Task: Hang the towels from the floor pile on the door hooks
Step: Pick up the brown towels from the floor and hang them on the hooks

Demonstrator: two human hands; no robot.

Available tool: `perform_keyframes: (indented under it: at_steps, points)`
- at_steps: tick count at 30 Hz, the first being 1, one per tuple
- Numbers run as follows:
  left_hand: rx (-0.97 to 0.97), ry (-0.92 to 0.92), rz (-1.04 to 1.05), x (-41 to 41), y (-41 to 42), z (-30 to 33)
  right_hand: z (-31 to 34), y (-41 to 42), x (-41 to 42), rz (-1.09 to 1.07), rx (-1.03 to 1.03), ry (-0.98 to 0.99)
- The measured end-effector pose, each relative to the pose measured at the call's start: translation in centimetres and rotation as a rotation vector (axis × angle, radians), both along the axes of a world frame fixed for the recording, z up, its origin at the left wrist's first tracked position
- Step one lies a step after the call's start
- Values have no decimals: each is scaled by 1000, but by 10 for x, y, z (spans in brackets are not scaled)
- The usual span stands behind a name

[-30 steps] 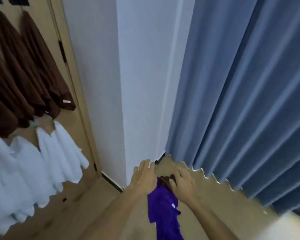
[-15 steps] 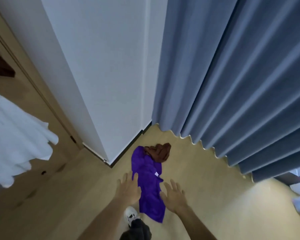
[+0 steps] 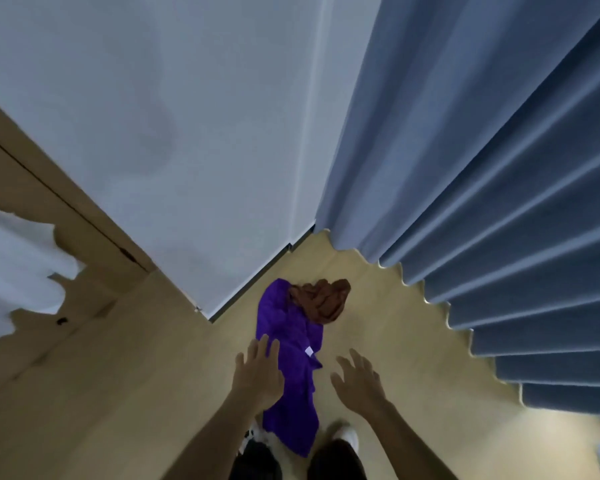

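Both hands are empty now, fingers spread wide: the left hand [image 3: 257,377] hovers over the near left edge of the purple towel [image 3: 290,368] and the right hand [image 3: 359,382] hangs just right of it, over bare floor [image 3: 413,358]. A second ago they were down at the far end of the pile, on the brown towel [image 3: 321,299]; since then they have pulled back and up without lifting anything, and the view has swung away from the door. The purple towel lies stretched out on the floor, its far end touching the crumpled brown one by the wall corner [image 3: 291,247], left of the blue curtain [image 3: 482,168]. White towels [image 3: 18,268] hang at far left. Two towels therefore seem left to hang, and a fresh grasp is needed.
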State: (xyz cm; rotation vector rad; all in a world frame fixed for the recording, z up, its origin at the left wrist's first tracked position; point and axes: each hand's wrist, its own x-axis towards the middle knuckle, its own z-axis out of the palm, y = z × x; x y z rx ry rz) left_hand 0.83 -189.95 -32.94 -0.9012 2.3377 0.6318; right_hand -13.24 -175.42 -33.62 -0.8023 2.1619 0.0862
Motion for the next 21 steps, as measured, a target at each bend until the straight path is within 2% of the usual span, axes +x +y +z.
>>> perform_keyframes:
  at_steps: [4, 9, 13, 21]
  points:
    - [24, 12, 95, -54, -34, -75, -78, -50, -65, 88, 8, -52]
    - [32, 13, 182, -128, -57, -218, -247, -104, -133, 159, -4, -59]
    - [64, -10, 228, -171, -61, -330, -375, -118, -169, 285, 98, -89]
    - [148, -36, 360, -180, -35, -487, -545, -154, -213, 296, 113, -168]
